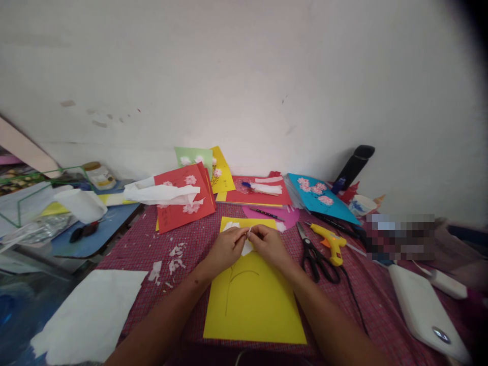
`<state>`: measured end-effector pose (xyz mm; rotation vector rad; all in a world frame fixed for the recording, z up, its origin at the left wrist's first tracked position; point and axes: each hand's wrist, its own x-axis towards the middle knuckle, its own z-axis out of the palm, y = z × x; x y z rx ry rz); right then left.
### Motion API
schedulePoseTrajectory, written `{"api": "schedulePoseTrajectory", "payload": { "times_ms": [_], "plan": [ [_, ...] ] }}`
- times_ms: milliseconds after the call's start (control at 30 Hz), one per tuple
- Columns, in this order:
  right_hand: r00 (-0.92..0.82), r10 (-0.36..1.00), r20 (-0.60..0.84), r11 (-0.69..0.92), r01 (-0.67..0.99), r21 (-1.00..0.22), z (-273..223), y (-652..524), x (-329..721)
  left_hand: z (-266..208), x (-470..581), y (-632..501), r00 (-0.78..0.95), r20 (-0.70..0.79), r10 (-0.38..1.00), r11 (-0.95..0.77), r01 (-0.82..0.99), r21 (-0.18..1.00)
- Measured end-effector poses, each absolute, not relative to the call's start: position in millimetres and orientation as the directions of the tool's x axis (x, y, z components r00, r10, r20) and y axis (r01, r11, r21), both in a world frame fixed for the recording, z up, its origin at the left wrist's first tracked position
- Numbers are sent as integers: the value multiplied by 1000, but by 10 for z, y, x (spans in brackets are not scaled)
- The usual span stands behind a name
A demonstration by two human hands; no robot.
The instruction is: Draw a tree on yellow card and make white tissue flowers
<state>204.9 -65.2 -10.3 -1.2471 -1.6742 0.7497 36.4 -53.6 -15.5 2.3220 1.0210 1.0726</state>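
My left hand (229, 248) and my right hand (270, 247) meet over the upper part of a yellow sheet of paper (259, 310). Both hands are closed in a pinch on a small white piece of tissue paper (247, 248), which hangs down between them. Curved dark lines are drawn on the yellow sheet just below my hands. Another bit of white tissue (232, 225) shows at the sheet's top left, partly hidden by my left hand. Behind the sheet a pencil (267, 214) lies on a pink paper piece (292, 216).
Right of the sheet are black-handled scissors (314, 256) and a yellow glue gun (332, 243) with its cord. Flower cards in red (179, 218) and blue (308, 195) stand behind. A white paper sheet (91, 310) lies left, near torn scraps (176, 259). A white power bank-like box (423, 307) sits right.
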Motion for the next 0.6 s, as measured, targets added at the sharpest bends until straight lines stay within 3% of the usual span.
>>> {"api": "schedulePoseTrajectory", "payload": {
  "times_ms": [600],
  "plan": [
    [-116, 946, 302, 323, 373, -870, -126, -649, 2051, -169, 354, -526, 439, 489, 754, -655, 454, 604]
  ]
}}
